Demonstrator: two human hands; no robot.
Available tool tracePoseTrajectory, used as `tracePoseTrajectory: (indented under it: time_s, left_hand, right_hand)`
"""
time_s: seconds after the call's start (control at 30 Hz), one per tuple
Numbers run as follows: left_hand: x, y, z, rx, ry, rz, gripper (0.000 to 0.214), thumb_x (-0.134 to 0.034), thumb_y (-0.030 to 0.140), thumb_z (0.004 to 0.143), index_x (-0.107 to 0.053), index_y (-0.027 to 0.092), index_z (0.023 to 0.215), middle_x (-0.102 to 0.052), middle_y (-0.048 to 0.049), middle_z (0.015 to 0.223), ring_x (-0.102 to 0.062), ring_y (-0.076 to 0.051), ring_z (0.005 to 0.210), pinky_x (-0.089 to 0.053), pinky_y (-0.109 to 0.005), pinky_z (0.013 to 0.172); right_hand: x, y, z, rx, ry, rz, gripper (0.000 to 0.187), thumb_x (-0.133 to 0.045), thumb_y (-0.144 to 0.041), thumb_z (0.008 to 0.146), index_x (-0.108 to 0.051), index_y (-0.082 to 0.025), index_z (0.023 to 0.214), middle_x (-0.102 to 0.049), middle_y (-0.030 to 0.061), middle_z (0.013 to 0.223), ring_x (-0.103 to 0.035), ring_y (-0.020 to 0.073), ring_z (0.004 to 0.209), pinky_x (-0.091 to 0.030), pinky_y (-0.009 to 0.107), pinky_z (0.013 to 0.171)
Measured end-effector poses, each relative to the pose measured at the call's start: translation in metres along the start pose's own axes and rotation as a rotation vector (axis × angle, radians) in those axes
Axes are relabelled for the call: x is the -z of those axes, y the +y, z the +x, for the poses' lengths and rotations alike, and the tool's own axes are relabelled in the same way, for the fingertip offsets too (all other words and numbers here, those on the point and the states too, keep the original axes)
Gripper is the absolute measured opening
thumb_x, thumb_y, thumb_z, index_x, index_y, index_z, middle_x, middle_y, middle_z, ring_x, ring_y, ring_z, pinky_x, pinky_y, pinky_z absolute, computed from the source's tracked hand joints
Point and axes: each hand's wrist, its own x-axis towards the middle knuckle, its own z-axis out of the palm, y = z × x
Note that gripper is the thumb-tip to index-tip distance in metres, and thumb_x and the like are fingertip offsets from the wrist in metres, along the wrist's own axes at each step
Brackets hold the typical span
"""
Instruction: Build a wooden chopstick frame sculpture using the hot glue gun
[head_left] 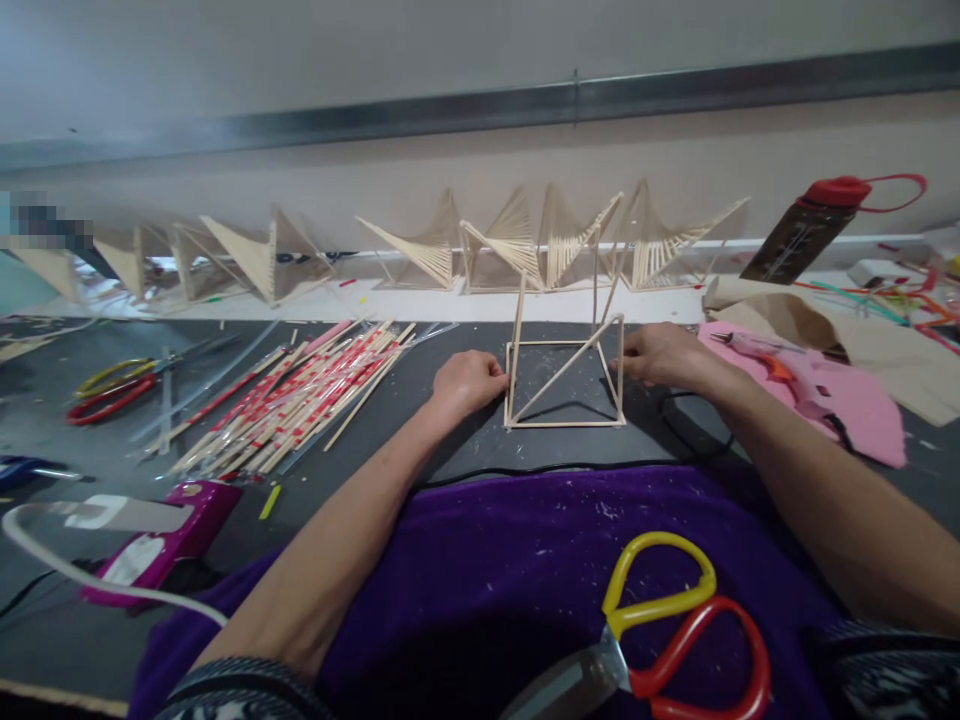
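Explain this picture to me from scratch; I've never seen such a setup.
There is no machine here, just a person's two bare hands. The single picture comes from a camera worn on the head, looking forward and down. On the dark tabletop stands an open frame of thin sticks. The left hand is at its left side, the right hand at its right; how firmly either grips is unclear. Further left lies a pile of sticks; at right, a glue gun rests on a pink sheet. Nearest the camera, scissors lie on purple cloth.
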Motion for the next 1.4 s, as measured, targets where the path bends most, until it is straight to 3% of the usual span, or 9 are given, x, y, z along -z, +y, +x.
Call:
tracePoseTrajectory:
  time_s: [0.2,0.47,0.67,0.93,1.1,1.17,1.4]
  left_hand:
    - [0.001,-0.002,0.000,0.001,-0.033,0.022,0.024,-0.062,0.043,0.072,-0.072,0.022,0.066,-0.068,-0.0076,0.069,-0.058,-0.019,0.067,-0.034,-0.027,0.057]
    - [0.003,0.000,-0.003,-0.008,-0.071,-0.050,0.027,-0.065,0.045,0.071,-0.072,0.021,0.062,-0.066,-0.0089,0.064,-0.057,-0.019,0.061,-0.035,-0.028,0.057]
    - [0.002,-0.001,-0.007,0.005,-0.047,-0.258,0.024,-0.066,0.035,0.069,-0.068,0.019,0.050,-0.062,-0.0069,0.049,-0.051,-0.014,0.047,-0.032,-0.025,0.050]
    - [0.003,-0.004,-0.006,0.021,-0.112,-0.299,0.026,-0.063,0.035,0.072,-0.066,0.017,0.053,-0.063,-0.0054,0.052,-0.052,-0.013,0.043,-0.035,-0.024,0.047]
    - [0.010,-0.018,-0.011,-0.126,-0.293,-0.435,0.012,-0.068,0.028,0.066,-0.071,0.017,0.069,-0.063,-0.0017,0.059,-0.053,-0.012,0.050,-0.038,-0.022,0.050]
    - [0.012,-0.023,-0.015,-0.213,-0.357,-0.445,0.017,-0.071,0.025,0.062,-0.071,0.018,0.077,-0.062,0.0013,0.062,-0.053,-0.011,0.055,-0.037,-0.021,0.053]
    - [0.009,-0.016,-0.023,-0.360,-0.389,-0.338,0.029,-0.073,0.026,0.062,-0.068,0.018,0.090,-0.054,0.0063,0.070,-0.048,-0.009,0.062,-0.030,-0.020,0.057]
  right_hand:
    - [-0.018,-0.003,0.012,-0.049,-0.063,-0.051,0.037,-0.054,-0.048,0.081,-0.072,-0.017,0.070,-0.064,0.0057,0.056,-0.057,0.0161,0.055,-0.033,0.027,0.052]
    - [-0.027,-0.001,0.017,-0.089,-0.019,-0.012,0.033,-0.058,-0.046,0.078,-0.074,-0.018,0.075,-0.064,0.0053,0.057,-0.061,0.0179,0.056,-0.037,0.027,0.053]
    - [-0.029,-0.001,0.016,-0.101,0.002,0.030,0.030,-0.059,-0.041,0.078,-0.074,-0.016,0.075,-0.065,0.0060,0.056,-0.062,0.0172,0.055,-0.038,0.027,0.053]
    - [-0.030,0.000,0.019,-0.118,-0.001,0.006,0.029,-0.056,-0.039,0.076,-0.074,-0.017,0.073,-0.064,0.0054,0.057,-0.061,0.0176,0.055,-0.037,0.028,0.053]
    - [-0.028,0.000,0.018,-0.117,-0.037,0.054,0.032,-0.055,-0.042,0.077,-0.073,-0.016,0.073,-0.062,0.0041,0.052,-0.060,0.0160,0.051,-0.036,0.027,0.052]
    - [-0.027,0.000,0.017,-0.114,-0.045,0.078,0.033,-0.054,-0.043,0.079,-0.072,-0.016,0.071,-0.061,0.0039,0.050,-0.059,0.0155,0.050,-0.037,0.027,0.052]
    - [-0.027,0.001,0.015,-0.107,-0.035,0.148,0.034,-0.055,-0.042,0.080,-0.068,-0.016,0.065,-0.061,0.0030,0.050,-0.057,0.0144,0.046,-0.037,0.026,0.051]
